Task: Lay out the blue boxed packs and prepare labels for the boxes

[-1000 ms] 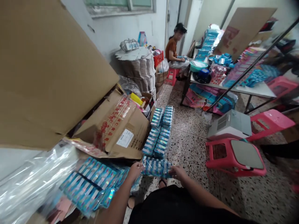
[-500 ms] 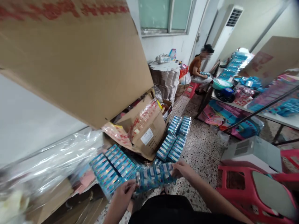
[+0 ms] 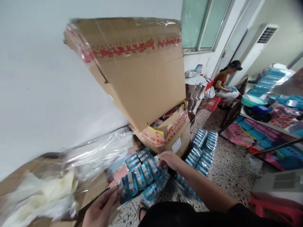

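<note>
My hands hold a bunched group of blue-and-silver blister packs (image 3: 139, 178) in shiny wrap. My right hand (image 3: 169, 160) presses down on its far end, and my left hand (image 3: 100, 206) grips its near end from below. Beyond my right hand, several blue packs stand in rows on the terrazzo floor (image 3: 201, 151). A large cardboard box (image 3: 137, 72) with red-printed tape rises behind the group, its flap tipped up. More packs lie low under my right forearm (image 3: 186, 187).
Clear plastic sheeting (image 3: 94, 157) lies to the left. At the back right, a seated person (image 3: 222, 83) handles blue packs near a table (image 3: 262, 121) crowded with goods. A grey machine (image 3: 276, 183) and a pink stool (image 3: 272, 209) stand at the lower right.
The view has swung left. My hands have drawn together, bunching the strip of packs that lay stretched between them. My left hand has dropped lower.
</note>
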### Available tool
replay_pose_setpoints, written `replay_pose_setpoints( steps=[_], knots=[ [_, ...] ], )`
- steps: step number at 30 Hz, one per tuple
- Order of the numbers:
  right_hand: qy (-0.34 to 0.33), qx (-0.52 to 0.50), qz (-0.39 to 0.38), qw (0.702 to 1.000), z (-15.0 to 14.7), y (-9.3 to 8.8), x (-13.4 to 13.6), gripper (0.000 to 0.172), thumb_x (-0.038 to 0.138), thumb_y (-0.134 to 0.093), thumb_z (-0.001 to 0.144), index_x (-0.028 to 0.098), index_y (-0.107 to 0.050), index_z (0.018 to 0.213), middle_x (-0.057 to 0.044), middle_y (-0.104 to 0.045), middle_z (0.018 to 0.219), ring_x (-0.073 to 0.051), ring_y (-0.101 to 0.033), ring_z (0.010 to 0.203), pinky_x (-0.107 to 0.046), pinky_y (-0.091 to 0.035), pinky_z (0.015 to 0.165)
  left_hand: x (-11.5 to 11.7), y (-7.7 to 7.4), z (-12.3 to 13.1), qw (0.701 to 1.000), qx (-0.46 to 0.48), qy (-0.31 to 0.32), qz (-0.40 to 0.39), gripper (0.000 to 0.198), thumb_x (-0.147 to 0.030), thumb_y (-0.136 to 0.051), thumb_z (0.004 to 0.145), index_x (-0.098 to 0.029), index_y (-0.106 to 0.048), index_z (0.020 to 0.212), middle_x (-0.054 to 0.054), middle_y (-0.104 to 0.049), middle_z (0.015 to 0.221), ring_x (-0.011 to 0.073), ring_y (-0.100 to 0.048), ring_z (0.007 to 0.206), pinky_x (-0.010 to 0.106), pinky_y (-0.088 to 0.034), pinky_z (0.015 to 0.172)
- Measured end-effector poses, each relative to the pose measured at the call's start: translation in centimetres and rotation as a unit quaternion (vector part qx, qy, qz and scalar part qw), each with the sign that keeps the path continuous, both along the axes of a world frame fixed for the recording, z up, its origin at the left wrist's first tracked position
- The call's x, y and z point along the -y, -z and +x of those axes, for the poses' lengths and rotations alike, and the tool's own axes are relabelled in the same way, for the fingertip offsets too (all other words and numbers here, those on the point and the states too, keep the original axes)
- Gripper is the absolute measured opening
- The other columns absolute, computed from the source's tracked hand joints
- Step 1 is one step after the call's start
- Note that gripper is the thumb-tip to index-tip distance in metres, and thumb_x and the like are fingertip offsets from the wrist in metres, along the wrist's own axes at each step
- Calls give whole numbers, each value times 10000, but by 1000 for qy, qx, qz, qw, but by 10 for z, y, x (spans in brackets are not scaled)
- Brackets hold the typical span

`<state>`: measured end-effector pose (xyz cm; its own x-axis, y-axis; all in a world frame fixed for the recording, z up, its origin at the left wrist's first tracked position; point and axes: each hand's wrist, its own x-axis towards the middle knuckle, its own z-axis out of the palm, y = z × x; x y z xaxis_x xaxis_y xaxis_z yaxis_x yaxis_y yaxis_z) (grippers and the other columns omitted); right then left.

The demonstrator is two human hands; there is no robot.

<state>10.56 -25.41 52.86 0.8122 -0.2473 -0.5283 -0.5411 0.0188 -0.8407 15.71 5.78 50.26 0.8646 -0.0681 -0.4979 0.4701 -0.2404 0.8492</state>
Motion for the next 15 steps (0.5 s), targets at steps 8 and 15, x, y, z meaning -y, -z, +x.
replay_pose_setpoints(
  steps=[8, 15],
  knots=[
    [4, 51, -94, 994, 92, 4, -41, 396, 274, -579, 960, 178, -568, 576, 28, -544, 551, -110, -490, 554, -230, -389, 612, -31, 17, 72, 999, -26, -5, -38, 612, -537, -846, 475, -239, -787, 1007, 47, -827, 1032, 334, -742, 1143, 388, -643, 977],
    [43, 30, -190, 980, 140, 36, -44, 259, 306, -586, 962, 168, -664, 757, -3, -603, 617, -150, -561, 593, -254, -439, 626, -28, 58, 118, 997, -33, 34, -61, 618, -532, -823, 543, -202, -735, 1058, 81, -823, 1052, 308, -757, 1102, 389, -618, 1004]
  ],
)
